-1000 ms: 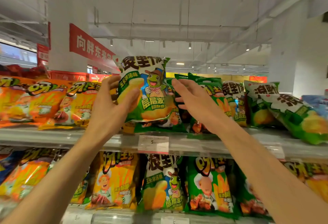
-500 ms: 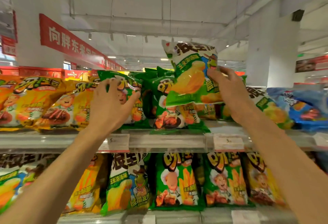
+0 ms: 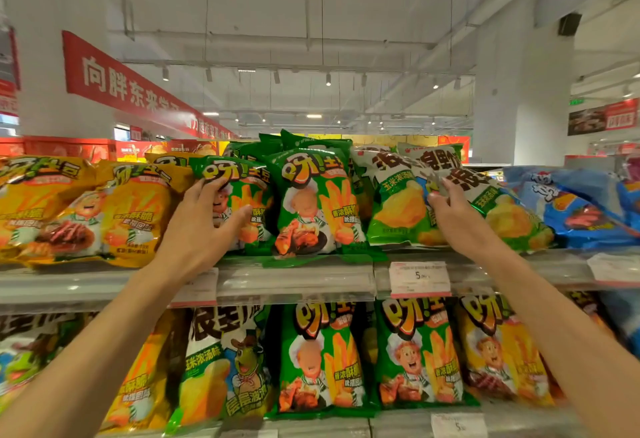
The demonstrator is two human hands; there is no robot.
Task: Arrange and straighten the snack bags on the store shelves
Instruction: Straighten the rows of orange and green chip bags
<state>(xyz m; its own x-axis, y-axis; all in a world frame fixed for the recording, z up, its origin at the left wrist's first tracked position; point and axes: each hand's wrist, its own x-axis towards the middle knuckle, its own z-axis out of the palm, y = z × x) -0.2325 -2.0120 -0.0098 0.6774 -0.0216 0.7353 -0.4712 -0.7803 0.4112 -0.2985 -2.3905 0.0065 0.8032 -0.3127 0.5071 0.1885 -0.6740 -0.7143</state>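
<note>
Both hands work the top shelf (image 3: 294, 280): left hand (image 3: 204, 226) grips the green fries bag (image 3: 239, 205) near the front edge, right hand (image 3: 450, 210) pinches the slumped wave-chip bag (image 3: 498, 209). I judge I'm mid-straightening; next, I stand it upright.

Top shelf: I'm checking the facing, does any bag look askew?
Yes. The green-and-white chip bag that the right hand grips leans right, lying slanted instead of upright. The blue bags beside it lie tumbled too.
</note>
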